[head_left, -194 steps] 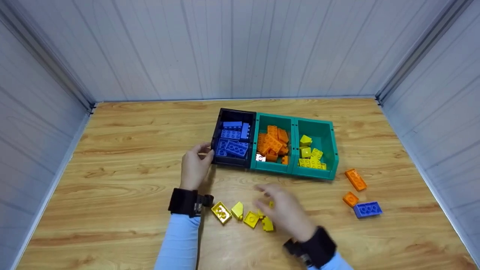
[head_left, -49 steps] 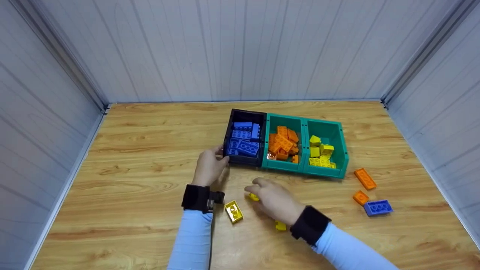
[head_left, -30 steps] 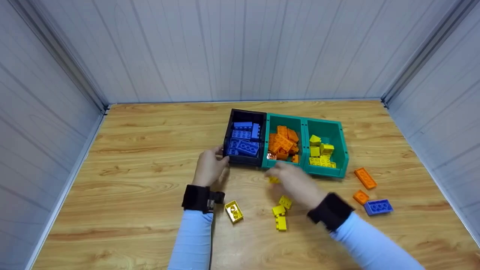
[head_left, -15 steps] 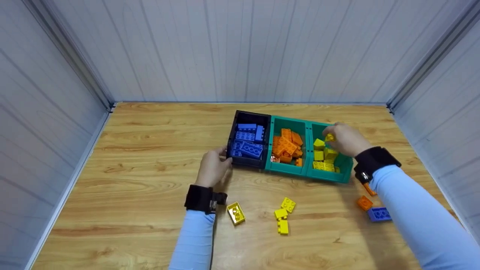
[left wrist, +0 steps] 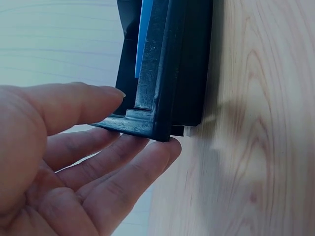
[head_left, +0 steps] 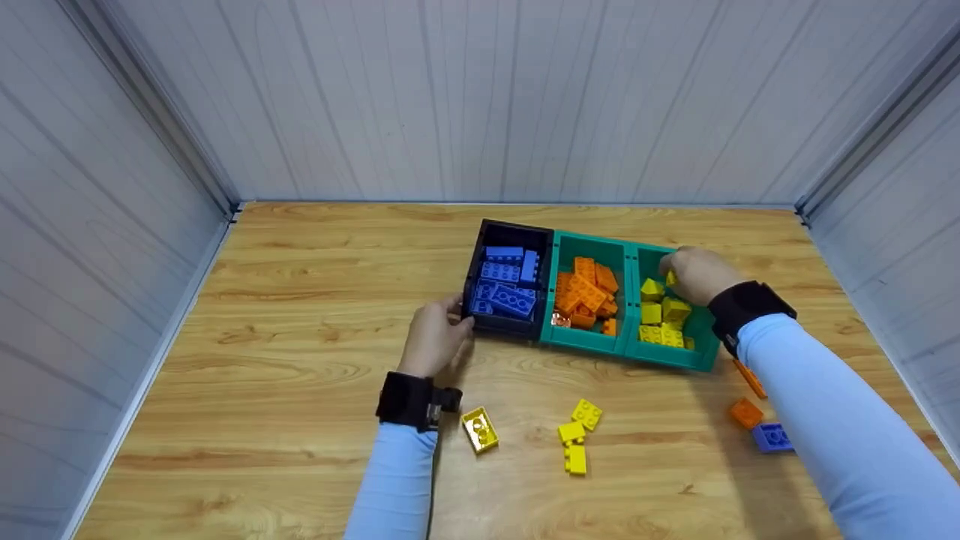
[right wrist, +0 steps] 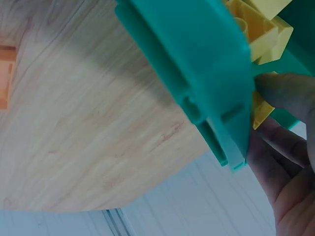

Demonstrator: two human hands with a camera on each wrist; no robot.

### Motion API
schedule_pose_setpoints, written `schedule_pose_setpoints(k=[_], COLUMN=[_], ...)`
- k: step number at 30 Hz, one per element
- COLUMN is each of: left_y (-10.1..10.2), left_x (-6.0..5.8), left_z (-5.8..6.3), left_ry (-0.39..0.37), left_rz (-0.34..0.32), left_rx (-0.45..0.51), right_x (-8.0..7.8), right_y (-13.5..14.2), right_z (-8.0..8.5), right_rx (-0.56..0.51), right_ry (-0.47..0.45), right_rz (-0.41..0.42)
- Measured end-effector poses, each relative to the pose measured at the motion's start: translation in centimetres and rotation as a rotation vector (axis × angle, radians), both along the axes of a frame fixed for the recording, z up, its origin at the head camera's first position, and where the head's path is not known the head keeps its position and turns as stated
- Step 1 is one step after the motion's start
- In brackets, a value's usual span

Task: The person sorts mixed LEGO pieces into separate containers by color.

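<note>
At the near-left corner of the black bin (head_left: 501,328), my left hand (head_left: 431,341) grips the rim. In the left wrist view the thumb lies over that rim and the fingers are against its outer side. My right hand (head_left: 701,276) is inside the right-hand green bin (head_left: 667,360), near its back. Thumb and fingers pinch a small yellow building brick (right wrist: 262,108), partly hidden by the hand and the bin wall. Several yellow bricks (head_left: 661,335) lie below it in the same bin.
Blue bricks (head_left: 501,271) fill the black bin, orange bricks (head_left: 585,292) the middle green bin (head_left: 585,343). On the table lie an upturned yellow brick (head_left: 480,430), three clustered yellow bricks (head_left: 576,460), two orange bricks (head_left: 746,413) and a blue brick (head_left: 772,437), partly behind the right sleeve.
My right hand has carried a yellow brick from the table into the right-hand green bin. Fewer yellow bricks lie on the table than at first. The left hand stays on the black bin.
</note>
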State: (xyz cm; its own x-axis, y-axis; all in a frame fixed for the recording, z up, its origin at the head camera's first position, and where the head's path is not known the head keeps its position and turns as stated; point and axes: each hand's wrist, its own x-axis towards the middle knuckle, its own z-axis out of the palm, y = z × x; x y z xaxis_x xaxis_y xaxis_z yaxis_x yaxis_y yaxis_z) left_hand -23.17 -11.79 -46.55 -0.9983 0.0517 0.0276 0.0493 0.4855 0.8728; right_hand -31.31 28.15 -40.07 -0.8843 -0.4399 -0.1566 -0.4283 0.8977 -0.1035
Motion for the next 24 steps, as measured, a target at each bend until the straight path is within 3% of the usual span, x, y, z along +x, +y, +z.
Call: schedule_pose_setpoints(k=[7,13,19,24], left_y=[-0.2,-0.3,-0.5,-0.5], left_x=[0.1,-0.1,-0.4,-0.8], left_z=[0.0,-0.1,-0.3,-0.3], left_ry=[-0.007,-0.002,-0.011,-0.006], left_rz=[-0.006,0.006,0.01,0.012], left_rx=[-0.008,-0.01,-0.009,-0.002], right_x=[0.4,1.4,4.5,8.0], right_y=[0.0,-2.0,-5.0,-7.9], right_z=[-0.1,2.8,5.6,5.7], right_rx=[-0.005,0.002,-0.12,-0.216], right_ry=[-0.04,-0.044,0.072,0.145], right_rz=[-0.02,-0.033,-0.029,0.031])
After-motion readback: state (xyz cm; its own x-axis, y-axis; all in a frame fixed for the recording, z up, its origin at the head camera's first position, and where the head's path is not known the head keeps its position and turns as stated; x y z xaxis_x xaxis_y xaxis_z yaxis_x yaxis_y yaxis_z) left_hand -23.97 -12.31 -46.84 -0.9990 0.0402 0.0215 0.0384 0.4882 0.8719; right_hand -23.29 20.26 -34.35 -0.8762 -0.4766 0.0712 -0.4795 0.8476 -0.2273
